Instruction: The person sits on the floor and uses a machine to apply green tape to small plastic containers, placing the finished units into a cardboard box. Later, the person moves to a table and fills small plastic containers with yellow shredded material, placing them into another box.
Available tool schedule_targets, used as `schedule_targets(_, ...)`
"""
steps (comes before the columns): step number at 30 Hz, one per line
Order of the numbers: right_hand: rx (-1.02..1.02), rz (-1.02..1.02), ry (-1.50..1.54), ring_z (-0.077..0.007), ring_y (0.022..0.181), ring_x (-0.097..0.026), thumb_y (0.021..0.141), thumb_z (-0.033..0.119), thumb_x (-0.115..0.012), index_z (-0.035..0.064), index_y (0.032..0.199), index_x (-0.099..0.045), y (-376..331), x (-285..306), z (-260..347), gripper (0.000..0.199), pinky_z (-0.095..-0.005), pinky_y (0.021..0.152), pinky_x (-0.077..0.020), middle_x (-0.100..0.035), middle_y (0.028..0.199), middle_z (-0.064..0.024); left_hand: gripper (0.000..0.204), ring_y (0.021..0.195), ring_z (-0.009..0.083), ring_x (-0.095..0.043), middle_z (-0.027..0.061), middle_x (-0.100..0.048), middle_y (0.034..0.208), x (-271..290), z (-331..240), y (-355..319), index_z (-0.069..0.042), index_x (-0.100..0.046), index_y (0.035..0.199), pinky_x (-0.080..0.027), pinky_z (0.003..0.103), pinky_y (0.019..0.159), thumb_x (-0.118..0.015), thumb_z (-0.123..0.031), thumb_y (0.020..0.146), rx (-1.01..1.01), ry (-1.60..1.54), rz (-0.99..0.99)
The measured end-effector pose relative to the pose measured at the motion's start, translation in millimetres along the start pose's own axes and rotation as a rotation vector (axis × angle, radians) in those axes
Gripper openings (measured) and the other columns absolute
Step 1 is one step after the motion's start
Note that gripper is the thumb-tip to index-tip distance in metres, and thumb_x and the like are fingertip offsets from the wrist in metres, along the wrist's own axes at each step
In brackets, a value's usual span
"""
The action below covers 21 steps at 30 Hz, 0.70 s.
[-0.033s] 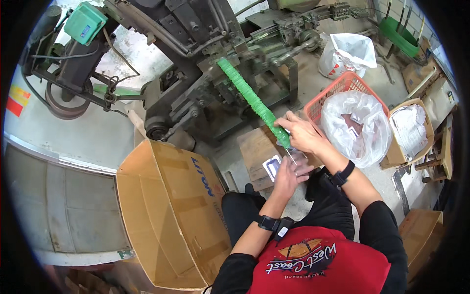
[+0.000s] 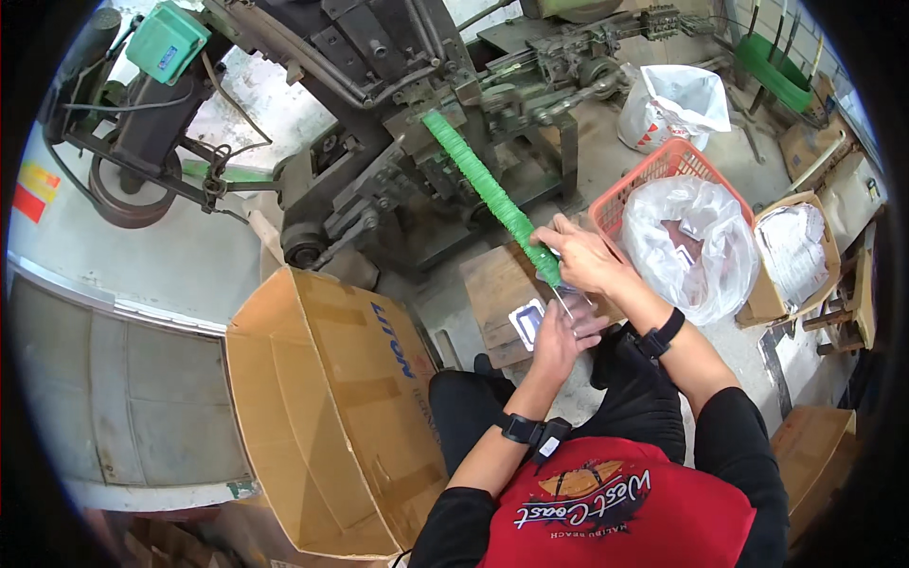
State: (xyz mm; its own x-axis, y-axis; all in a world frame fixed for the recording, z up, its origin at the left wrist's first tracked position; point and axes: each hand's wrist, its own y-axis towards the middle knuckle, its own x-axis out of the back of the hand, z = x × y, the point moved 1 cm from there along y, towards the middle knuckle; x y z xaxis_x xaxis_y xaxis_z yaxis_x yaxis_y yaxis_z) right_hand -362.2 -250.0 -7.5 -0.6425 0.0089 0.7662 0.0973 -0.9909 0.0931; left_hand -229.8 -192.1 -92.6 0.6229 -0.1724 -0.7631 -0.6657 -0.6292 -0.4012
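In the head view, the right hand [image 2: 585, 260] bent its fingers over the lower part of a long green row [image 2: 478, 185], touching it; whether they pinched it could not be told. Just below, the left hand [image 2: 557, 343] was blurred near the row's bare rod end, its hold unclear. Under that grip lay a brown wooden board [image 2: 490, 284] on grey floor [image 2: 734, 355], with a blue-and-white card [image 2: 526, 324] beside the left fingers. Beyond the hands stood a dark machine [image 2: 379, 175]; to their right, an orange basket [image 2: 615, 202] with a clear bag [image 2: 705, 289]; to their left, a large carton [image 2: 365, 379].
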Motion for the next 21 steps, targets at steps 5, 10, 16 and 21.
schedule_targets(5,0.014,-0.005,-0.041,-0.037,0.087,-0.056,0.068,-0.003,-0.052,0.0118,0.103,-0.058,-10.0,-5.1,-5.8,0.038,-0.0452,0.072,-0.0429,-0.051,0.094,-0.0148,0.052,0.097,0.032,-0.06,0.0152,-0.053,0.117,-5.3,9.2,13.9,-0.007,-0.04,0.124,-0.054,0.038,0.069,-0.027,-0.048,0.096,-0.103,-0.071,-0.052)
schedule_targets(10,0.015,-0.116,0.079,-0.0373,0.087,-0.056,0.067,-0.004,-0.051,0.0083,0.093,-0.061,-16.8,7.2,5.5,0.03,-0.0456,0.072,-0.0429,-0.051,0.09,-0.0155,0.056,0.098,0.0352,-0.058,0.0154,-0.052,0.119,-22.0,-7.2,3.4,-0.009,-0.037,0.127,-0.053,0.044,0.075,-0.028,-0.053,0.094,-0.107,-0.242,0.018)
schedule_targets(16,-0.01,-0.09,0.005,-0.0364,0.088,-0.056,0.067,-0.001,-0.051,0.0071,0.091,-0.062,3.9,8.8,10.9,0.027,-0.0446,0.074,-0.0429,-0.052,0.088,-0.0153,0.065,0.104,0.0405,-0.056,0.0131,-0.05,0.123,-26.6,-19.9,8.9,-0.01,-0.034,0.131,-0.049,0.05,0.081,-0.026,-0.06,0.091,-0.12,-0.012,-0.108)
schedule_targets(21,-0.034,-0.072,-0.002,-0.0371,0.09,-0.057,0.067,0.001,-0.051,0.0041,0.091,-0.064,-4.9,4.1,4.2,0.028,-0.0432,0.077,-0.0447,-0.059,0.09,-0.0175,0.06,0.105,0.042,-0.055,0.0136,-0.05,0.124,-29.0,-19.8,7.6,-0.012,-0.036,0.13,-0.046,0.052,0.087,-0.022,-0.057,0.093,-0.029,-0.044,-0.215)
